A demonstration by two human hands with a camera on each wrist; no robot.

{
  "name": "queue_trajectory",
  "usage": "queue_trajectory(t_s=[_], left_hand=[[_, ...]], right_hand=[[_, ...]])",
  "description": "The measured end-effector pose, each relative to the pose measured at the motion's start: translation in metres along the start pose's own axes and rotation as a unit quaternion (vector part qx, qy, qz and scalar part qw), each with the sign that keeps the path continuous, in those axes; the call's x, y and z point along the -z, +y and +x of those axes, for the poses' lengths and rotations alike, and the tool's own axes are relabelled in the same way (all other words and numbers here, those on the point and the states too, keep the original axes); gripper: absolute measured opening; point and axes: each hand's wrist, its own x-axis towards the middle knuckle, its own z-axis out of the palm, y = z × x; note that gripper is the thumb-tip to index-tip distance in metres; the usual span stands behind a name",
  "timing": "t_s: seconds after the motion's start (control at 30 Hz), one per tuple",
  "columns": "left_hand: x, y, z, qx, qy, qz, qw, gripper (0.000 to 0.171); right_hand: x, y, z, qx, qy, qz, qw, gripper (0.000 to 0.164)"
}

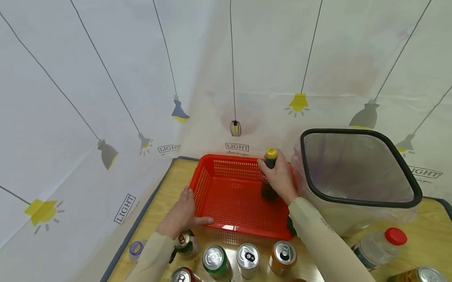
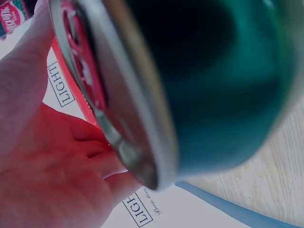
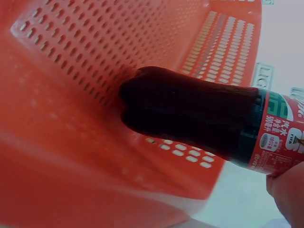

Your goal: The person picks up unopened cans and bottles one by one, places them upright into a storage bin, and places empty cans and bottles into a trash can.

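Note:
In the head view, my right hand (image 1: 280,178) grips a cola bottle (image 1: 269,190) with a yellow cap and red label, around its upper part. The bottle stands nearly upright inside the red plastic basket (image 1: 241,230), toward its right side; the right wrist view shows the dark bottle base (image 3: 156,102) close to the perforated basket floor (image 3: 90,52). My left hand (image 1: 182,214) rests at the basket's near left corner, fingers extended along the rim and thumb stretched out. A green can (image 2: 228,85) with a red tab fills much of the left wrist view.
Several drink cans stand before the basket, including a green can (image 1: 215,260), a silver-topped can (image 1: 248,260) and an orange can (image 1: 283,258). A bin (image 1: 362,202) with a black rim and clear liner stands right. Nearby are a red-capped bottle (image 1: 379,248) and a yellowish can (image 1: 417,281).

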Motion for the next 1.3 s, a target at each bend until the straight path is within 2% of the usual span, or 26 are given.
queue_trajectory(t_s=[0.23, 0.43, 0.6, 0.7, 0.83, 1.0, 1.13, 1.23, 1.3], left_hand=[[0.0, 0.001, -0.001, -0.006, 0.003, 0.007, 1.0, 0.129], [0.0, 0.007, 0.0, -0.005, 0.003, 0.003, 1.0, 0.129], [0.001, 0.009, 0.001, 0.001, -0.002, 0.005, 1.0, 0.131], [0.002, 0.006, 0.001, 0.01, -0.006, 0.002, 0.9999, 0.132], [0.002, 0.006, 0.0, 0.016, -0.016, -0.003, 0.9997, 0.132], [0.003, 0.007, 0.001, 0.007, -0.014, -0.007, 0.9999, 0.129], [0.002, 0.006, 0.001, 0.007, -0.013, -0.003, 0.9999, 0.129], [0.002, 0.005, 0.001, 0.015, -0.016, -0.004, 0.9997, 0.13], [0.002, 0.005, 0.001, 0.017, -0.016, -0.006, 0.9997, 0.131]], right_hand=[[-0.003, 0.012, 0.005, 0.006, 0.022, -0.003, 1.0, 0.042], [0.004, 0.01, 0.006, -0.024, 0.003, -0.026, 0.999, 0.05], [0.008, 0.004, -0.002, -0.06, -0.019, -0.028, 0.998, 0.066], [0.009, -0.002, -0.01, -0.064, -0.023, -0.029, 0.997, 0.079], [0.018, -0.013, -0.029, -0.033, -0.032, -0.042, 0.998, 0.085], [0.034, -0.029, -0.061, 0.011, -0.083, -0.056, 0.995, 0.084], [0.055, -0.042, -0.091, 0.055, -0.112, -0.071, 0.99, 0.072], [0.075, -0.051, -0.114, 0.107, -0.099, -0.078, 0.986, 0.059], [0.09, -0.056, -0.129, 0.125, -0.084, -0.057, 0.987, 0.052]])
